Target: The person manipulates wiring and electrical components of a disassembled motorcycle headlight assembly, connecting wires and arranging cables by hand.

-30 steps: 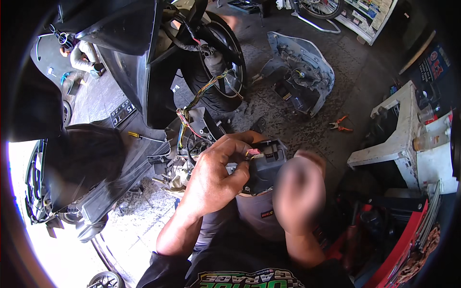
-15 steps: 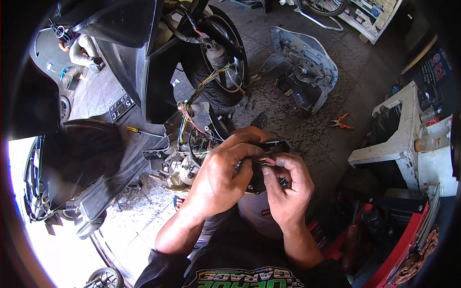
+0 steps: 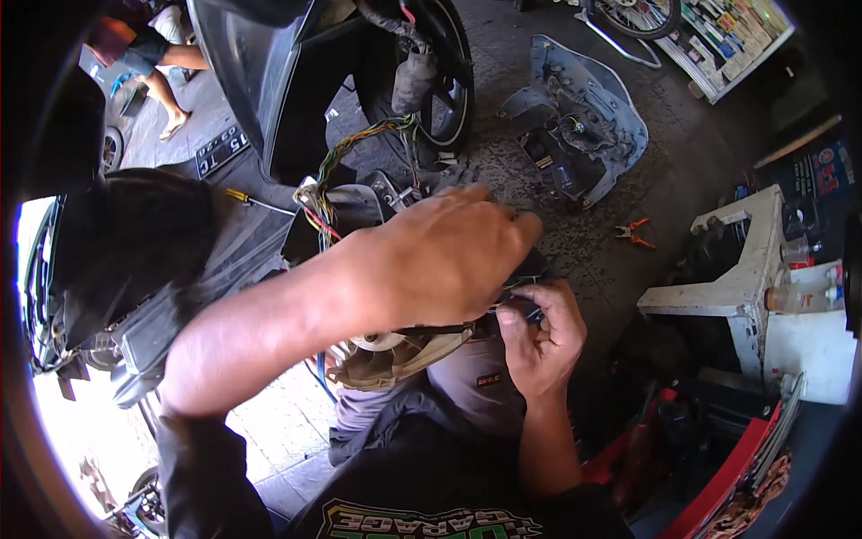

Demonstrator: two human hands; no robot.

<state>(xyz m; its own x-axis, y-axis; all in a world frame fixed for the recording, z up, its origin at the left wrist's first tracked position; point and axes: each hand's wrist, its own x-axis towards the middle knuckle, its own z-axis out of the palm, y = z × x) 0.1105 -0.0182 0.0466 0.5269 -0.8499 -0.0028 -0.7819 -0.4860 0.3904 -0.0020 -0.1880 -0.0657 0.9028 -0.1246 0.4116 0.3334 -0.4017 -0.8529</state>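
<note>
My left hand (image 3: 449, 251) reaches across the middle from the lower left, slightly blurred, its fingers curled downward and hiding what they grip. Just below and right of it, my right hand (image 3: 539, 337) is closed in a pinch at a dark plastic part (image 3: 530, 269); the held piece is too hidden to name. Under my left arm a pale, dirty housing (image 3: 400, 364) rests at my legs. Behind it, a bundle of coloured wires (image 3: 350, 139) runs up to a black scooter front (image 3: 242, 72), beside its wheel (image 3: 453, 108).
A grey body panel (image 3: 620, 126) and orange-handled pliers (image 3: 637, 241) lie on the floor right of the wheel. A white stand (image 3: 745, 305) and red tool holder (image 3: 709, 485) are at right. A yellow-handled screwdriver (image 3: 236, 195) lies left. Another person (image 3: 171, 58) is at upper left.
My left hand has moved forward and right, over the housing and past where it held small wires. My right hand stays pinched nearby. The view has shifted; another person's bare leg appears upper left.
</note>
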